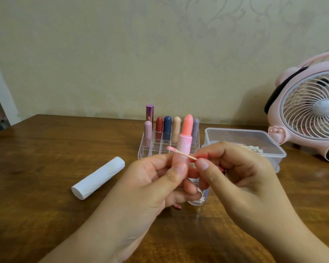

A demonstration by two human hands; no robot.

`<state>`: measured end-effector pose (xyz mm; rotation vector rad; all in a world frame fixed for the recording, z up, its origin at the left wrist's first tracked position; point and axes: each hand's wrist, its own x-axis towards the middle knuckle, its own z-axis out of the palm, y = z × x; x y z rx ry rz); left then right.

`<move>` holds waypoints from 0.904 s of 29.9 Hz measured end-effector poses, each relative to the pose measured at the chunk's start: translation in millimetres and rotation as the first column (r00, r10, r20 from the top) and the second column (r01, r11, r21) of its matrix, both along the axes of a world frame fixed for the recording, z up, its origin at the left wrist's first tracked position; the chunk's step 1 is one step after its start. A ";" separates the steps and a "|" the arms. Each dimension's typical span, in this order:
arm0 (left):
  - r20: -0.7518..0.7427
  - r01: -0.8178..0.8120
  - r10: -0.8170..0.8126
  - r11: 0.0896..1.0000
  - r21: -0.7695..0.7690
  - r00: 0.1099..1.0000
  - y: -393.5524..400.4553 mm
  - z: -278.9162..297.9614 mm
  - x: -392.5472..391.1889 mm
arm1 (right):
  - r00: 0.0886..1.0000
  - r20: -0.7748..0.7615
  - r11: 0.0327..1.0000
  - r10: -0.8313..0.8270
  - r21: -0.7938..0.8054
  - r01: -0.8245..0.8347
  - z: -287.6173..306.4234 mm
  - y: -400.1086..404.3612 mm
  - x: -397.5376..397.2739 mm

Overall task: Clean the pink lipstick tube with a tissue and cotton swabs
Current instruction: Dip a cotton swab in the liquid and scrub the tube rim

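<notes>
Wooden surface carries a white tissue roll left of the lipstick organizer. Before the organizer, the left hand grips the pink lipstick tube upright, bullet upward. The right hand pinches a cotton swab, lying crosswise, pink tip leftward against the tube.

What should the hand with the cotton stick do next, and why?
Probably bring the cotton swab back against the pink lipstick tube and rub its collar. The right hand pinches the swab, whose tip is already pink and sits just left of the tube. The left hand holds the tube upright, and pale smears still show on the collar.
</notes>
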<state>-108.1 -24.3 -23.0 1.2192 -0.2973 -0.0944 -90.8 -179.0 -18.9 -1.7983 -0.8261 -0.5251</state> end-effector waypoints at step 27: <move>0.175 -0.249 0.208 0.935 0.254 0.962 -1.5 -5.2 -0.8 | 0.991 0.059 0.993 -0.120 -0.003 0.121 9.9 -12.0 2.3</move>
